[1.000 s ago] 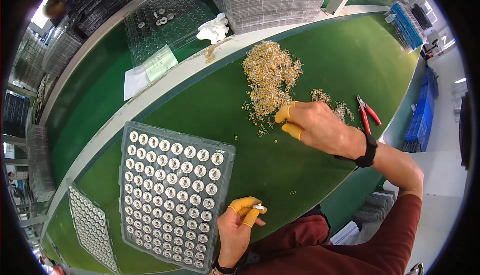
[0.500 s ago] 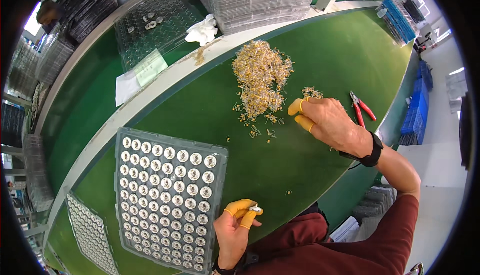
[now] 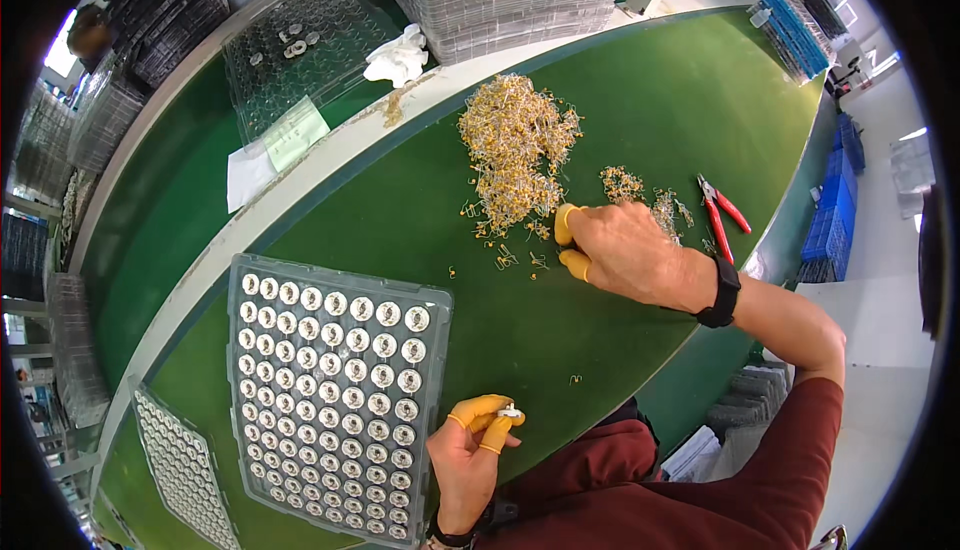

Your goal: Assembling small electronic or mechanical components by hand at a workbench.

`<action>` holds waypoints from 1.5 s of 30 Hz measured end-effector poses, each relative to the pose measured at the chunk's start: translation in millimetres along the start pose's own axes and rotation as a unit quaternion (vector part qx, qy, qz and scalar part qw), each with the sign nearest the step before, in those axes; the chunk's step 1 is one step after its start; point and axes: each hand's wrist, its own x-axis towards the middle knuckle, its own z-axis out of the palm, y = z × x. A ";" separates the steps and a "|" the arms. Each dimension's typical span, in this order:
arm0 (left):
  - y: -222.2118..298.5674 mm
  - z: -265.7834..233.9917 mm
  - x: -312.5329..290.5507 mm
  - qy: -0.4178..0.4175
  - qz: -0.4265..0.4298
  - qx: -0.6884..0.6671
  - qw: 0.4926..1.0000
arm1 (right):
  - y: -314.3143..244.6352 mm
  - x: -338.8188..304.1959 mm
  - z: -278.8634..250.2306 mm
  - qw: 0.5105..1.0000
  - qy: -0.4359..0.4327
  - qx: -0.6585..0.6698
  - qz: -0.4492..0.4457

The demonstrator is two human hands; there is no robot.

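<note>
My left hand (image 3: 467, 470), with yellow finger cots, pinches a small round white-and-metal part (image 3: 510, 413) beside the right edge of a clear tray. My right hand (image 3: 640, 255), also in yellow finger cots, is over the table with thumb and forefinger a little apart. Its fingertips are at the lower right edge of a big pile of small bent wire pieces with yellow beads (image 3: 515, 150). Nothing shows between them. The clear plastic tray (image 3: 345, 282) holds rows of round silvery parts like the one in my left hand.
Smaller wire heaps (image 3: 622, 184) lie beyond my right hand, with red-handled cutters (image 3: 722, 212) to their right. One loose wire piece (image 3: 575, 380) lies nearer me. A second filled tray (image 3: 185, 465) sits at far left. Stacked clear trays (image 3: 500, 5) stand behind the pale ledge (image 3: 290, 165).
My right hand has moved left to the edge of the big pile, uncovering the smaller wire heaps. The left hand stays by the tray, the part in its fingers turned slightly.
</note>
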 end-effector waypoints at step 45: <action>1.3 7.7 -2.2 0.012 0.037 0.039 0.998 | 39.1 -114.4 -11.8 0.985 0.122 -0.118 0.012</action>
